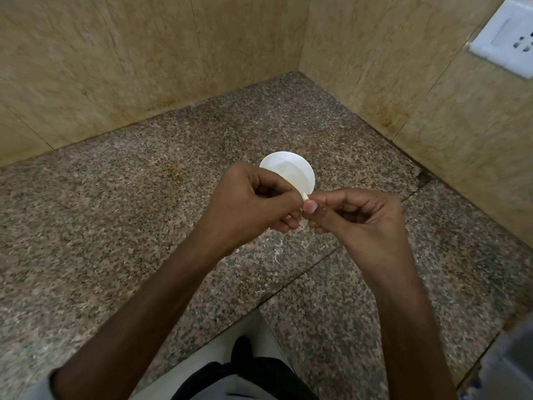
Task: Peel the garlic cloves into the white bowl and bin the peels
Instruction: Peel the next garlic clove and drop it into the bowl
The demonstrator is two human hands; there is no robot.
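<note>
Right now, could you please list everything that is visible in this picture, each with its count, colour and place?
white bowl: one, white, on the counter just behind the hands
garlic clove: one, pale cream, between both hands, mostly hidden
peel scraps: a few, whitish, on the counter below the hands
counter: one, speckled brown-grey stone, across the middle
wall tiles: several, beige, behind and to the right of the counter
socket: one, white, on the right wall, top corner
shoe: one, dark, below the counter's edge, bottom middle
left hand: one, grips the clove
right hand: one, pinches the clove's tip
</note>
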